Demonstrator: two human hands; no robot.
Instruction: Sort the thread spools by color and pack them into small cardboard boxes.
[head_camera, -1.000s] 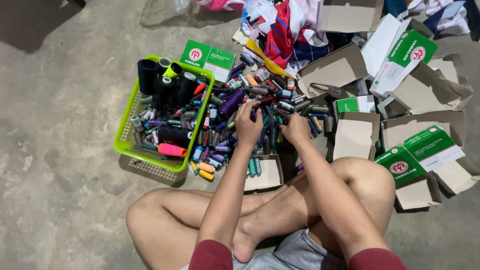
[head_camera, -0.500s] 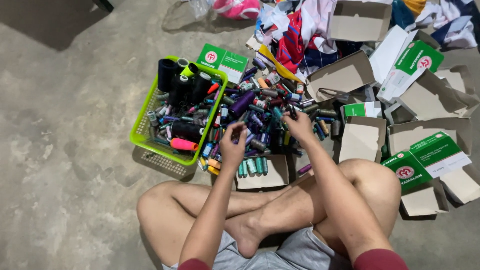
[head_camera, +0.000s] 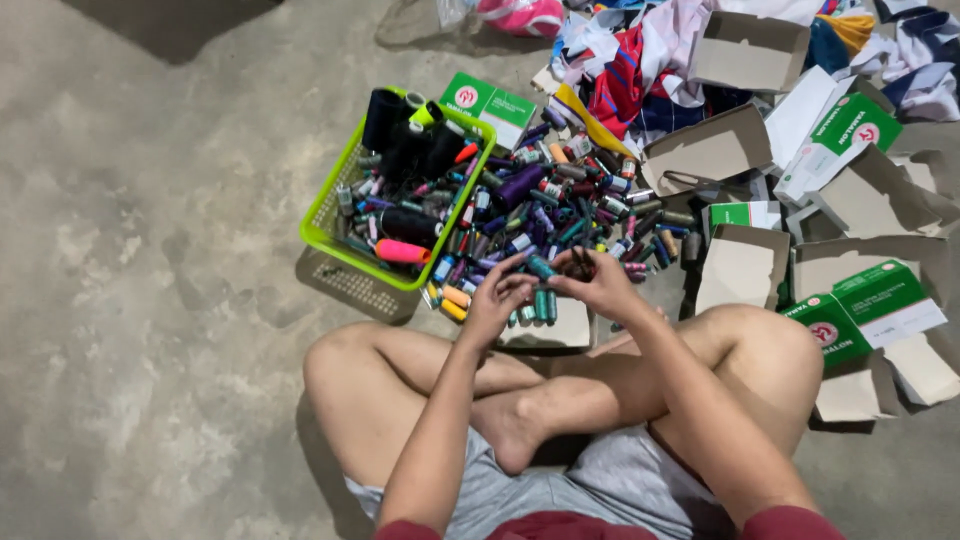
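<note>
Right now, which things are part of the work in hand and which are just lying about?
In hand:
- left hand and right hand, together on a small teal thread spool
- open small cardboard box holding teal spools
- heap of mixed coloured thread spools

Lying about:
- lime green plastic basket
- pile of coloured cloth
- empty green-and-white cartons

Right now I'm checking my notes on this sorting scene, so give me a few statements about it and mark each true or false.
1. The left hand and right hand meet at a teal thread spool. True.
2. The green basket lies to the person's right. False: it lies to the left of the spool pile.
3. The basket holds large black cones. True.
4. The person stands at a table. False: they sit cross-legged on the concrete floor.
5. Open cardboard boxes lie to the right of the pile. True.
</note>
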